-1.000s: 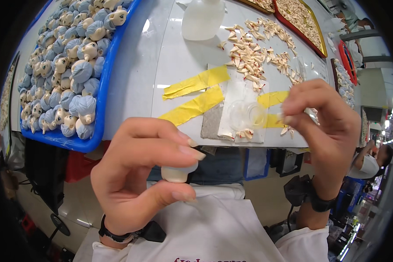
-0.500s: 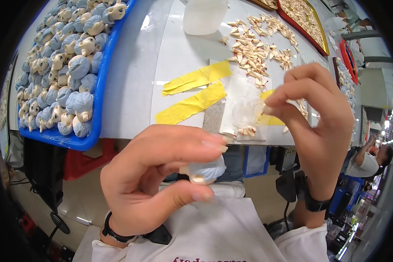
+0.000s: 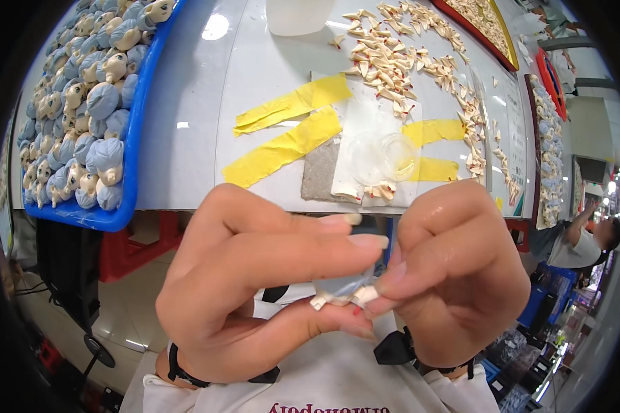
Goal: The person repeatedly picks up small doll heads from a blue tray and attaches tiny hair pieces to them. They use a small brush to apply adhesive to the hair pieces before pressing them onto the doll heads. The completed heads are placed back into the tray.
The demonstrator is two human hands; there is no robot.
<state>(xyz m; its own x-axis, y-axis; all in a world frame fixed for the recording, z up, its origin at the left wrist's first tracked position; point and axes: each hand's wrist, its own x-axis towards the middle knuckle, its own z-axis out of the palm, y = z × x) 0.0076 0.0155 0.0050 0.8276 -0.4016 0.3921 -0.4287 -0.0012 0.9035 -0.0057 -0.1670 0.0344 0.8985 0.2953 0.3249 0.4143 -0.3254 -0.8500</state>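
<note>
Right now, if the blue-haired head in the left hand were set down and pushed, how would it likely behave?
The head is probably light, being small enough for the left hand to pinch. It seems stiff, as its visible curve shows no dent. Its rounded top could let it roll, though the cream part jutting below might stop that.

Pale-blue and cream doll head (image 3: 341, 285), red-tipped cream pieces (image 3: 382, 65), yellow tape strips (image 3: 282, 147), blue tray (image 3: 135, 148)
</note>
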